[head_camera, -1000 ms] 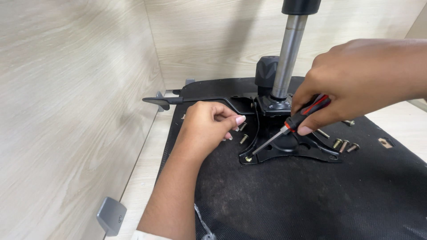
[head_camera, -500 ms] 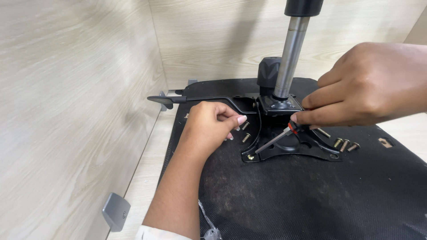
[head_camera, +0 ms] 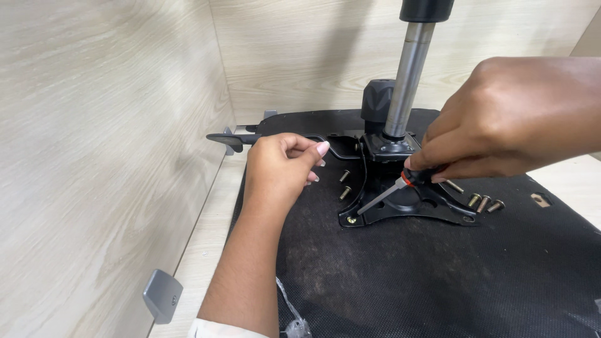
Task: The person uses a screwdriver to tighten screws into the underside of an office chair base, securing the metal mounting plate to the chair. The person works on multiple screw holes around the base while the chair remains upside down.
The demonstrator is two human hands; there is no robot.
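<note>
While the black fabric underside of the seat (head_camera: 438, 281) fills the near part of the view, the left hand (head_camera: 282, 169) lies on it just left of the black metal mounting plate (head_camera: 407, 203), fingers curled loosely inward; whether it pinches anything cannot be told. Just beyond its fingertips lie two loose bolts (head_camera: 344, 184) on the fabric. The right hand (head_camera: 507, 119) is closed around the red-and-black handle of a screwdriver (head_camera: 388, 194), whose shaft slants down to the left toward a brass-coloured screw (head_camera: 352, 220) at the plate's near-left corner.

The tip sits at a steep slant to that screw, so it could well skid out of the head and scar it, or jab the fabric. The loose bolts lie close to both hands, and a brush of a wrist could roll them off the seat.

Right of the plate lie four more loose bolts (head_camera: 482, 201): three in a row and one partly under the right hand. Farther back a single lever (head_camera: 231, 139) runs out to the left, one black knob (head_camera: 377, 100) stands behind the plate, and one steel column (head_camera: 410, 75) rises before the pale wood-grain wall (head_camera: 94, 125).
</note>
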